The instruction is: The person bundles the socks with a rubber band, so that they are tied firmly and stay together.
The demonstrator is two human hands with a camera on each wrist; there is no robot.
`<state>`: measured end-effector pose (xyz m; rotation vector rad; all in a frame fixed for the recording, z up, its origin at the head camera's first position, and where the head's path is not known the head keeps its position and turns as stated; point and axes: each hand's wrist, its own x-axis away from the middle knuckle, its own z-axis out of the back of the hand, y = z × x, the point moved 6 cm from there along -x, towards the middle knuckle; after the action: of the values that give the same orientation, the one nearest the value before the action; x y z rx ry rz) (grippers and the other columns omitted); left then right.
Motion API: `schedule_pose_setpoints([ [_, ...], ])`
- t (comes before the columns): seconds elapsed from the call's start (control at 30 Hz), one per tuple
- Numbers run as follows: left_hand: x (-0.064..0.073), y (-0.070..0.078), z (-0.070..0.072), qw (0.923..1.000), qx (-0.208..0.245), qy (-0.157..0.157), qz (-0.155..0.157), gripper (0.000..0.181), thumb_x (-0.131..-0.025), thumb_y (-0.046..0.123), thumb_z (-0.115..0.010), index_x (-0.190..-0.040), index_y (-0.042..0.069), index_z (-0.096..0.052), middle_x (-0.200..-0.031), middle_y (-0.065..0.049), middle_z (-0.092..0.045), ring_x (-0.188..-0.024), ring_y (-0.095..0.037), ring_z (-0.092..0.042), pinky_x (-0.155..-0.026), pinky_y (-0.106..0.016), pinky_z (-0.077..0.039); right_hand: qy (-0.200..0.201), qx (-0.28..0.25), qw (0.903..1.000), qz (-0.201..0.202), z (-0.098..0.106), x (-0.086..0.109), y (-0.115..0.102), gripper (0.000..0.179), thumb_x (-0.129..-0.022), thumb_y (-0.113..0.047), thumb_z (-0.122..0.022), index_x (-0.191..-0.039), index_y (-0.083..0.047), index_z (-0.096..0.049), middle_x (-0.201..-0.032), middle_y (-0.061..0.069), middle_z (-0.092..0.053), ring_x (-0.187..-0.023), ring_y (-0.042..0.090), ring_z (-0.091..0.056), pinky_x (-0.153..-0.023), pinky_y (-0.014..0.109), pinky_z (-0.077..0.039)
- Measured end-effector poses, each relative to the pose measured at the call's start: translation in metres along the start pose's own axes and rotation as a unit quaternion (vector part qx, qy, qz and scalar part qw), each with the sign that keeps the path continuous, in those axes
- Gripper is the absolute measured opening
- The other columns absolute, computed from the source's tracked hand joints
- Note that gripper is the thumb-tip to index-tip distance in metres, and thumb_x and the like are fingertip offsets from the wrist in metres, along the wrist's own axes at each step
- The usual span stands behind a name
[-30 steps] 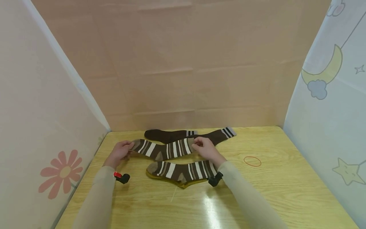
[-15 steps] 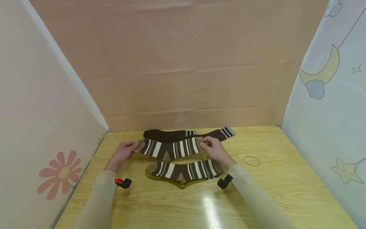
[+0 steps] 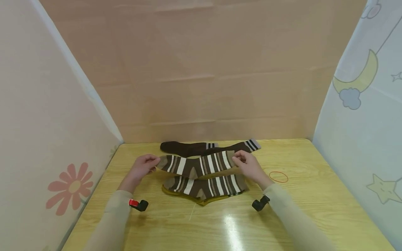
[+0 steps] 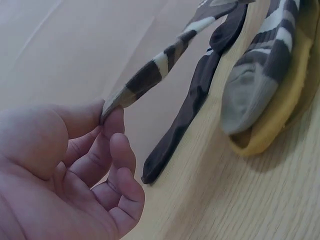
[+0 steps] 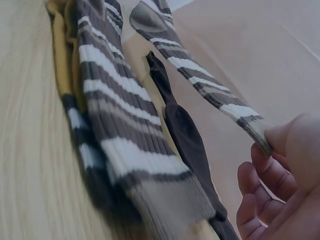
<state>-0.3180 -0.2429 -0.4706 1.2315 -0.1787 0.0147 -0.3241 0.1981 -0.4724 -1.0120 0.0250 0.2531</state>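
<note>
A striped sock (image 3: 180, 165) in brown, white and tan is stretched sideways above the table, raised off it. My left hand (image 3: 142, 169) pinches its toe between thumb and index finger. At the cuff, my right hand (image 3: 251, 167) pinches the other end the same way. Below it lies a matching striped sock (image 3: 216, 186), flat on top of mustard-yellow sock fabric (image 4: 290, 110) that shows along its near edge. Behind the raised sock, dark brown socks (image 3: 185, 149) with grey, black-striped cuffs lie overlapping and are partly hidden by it.
A thin red ring (image 3: 278, 176) lies on the wooden table (image 3: 314, 209) to the right of my right hand. A plain pinkish backdrop (image 3: 220, 69) stands behind the table. Printed side panels (image 3: 355, 139) rise at left and right.
Both hands have carried the striped sock rightward and slightly nearer to the lying pair, still pinching both ends. The lower striped sock's cuff is now uncovered by the right arm.
</note>
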Motion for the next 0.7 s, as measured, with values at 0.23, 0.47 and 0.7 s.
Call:
schedule_pose_setpoints([
  [0.23,0.004,0.004,-0.011,0.9998,0.005,-0.018,-0.005,0.031,-0.107,0.026,-0.064,-0.119,-0.002,-0.067,-0.094,0.002,-0.064,-0.083,-0.019,-0.060,-0.076,-0.036,-0.054,0.011,0.001,0.9999,0.001,0.011,0.006,0.003,0.028,-0.109,-0.025,-0.062,-0.120,0.000,-0.065,-0.091,0.007,-0.068,-0.081,0.020,-0.058,-0.071,0.031,-0.049],
  [0.47,0.010,0.009,-0.023,0.9990,0.004,-0.042,-0.014,0.029,-0.107,0.025,-0.064,-0.114,-0.004,-0.067,-0.088,-0.002,-0.061,-0.083,-0.023,-0.059,-0.075,-0.036,-0.052,0.015,0.000,0.9999,-0.002,0.018,0.008,0.009,0.028,-0.108,-0.027,-0.063,-0.119,-0.001,-0.065,-0.087,0.005,-0.067,-0.076,0.018,-0.058,-0.065,0.030,-0.047],
  [0.7,0.016,0.010,-0.032,0.9983,0.002,-0.054,-0.023,0.029,-0.108,0.024,-0.063,-0.115,-0.004,-0.066,-0.089,-0.005,-0.063,-0.081,-0.022,-0.059,-0.072,-0.035,-0.052,0.016,-0.005,0.9998,-0.014,0.026,0.013,0.012,0.031,-0.108,-0.031,-0.063,-0.119,-0.001,-0.066,-0.088,0.008,-0.068,-0.079,0.028,-0.060,-0.062,0.030,-0.046],
])
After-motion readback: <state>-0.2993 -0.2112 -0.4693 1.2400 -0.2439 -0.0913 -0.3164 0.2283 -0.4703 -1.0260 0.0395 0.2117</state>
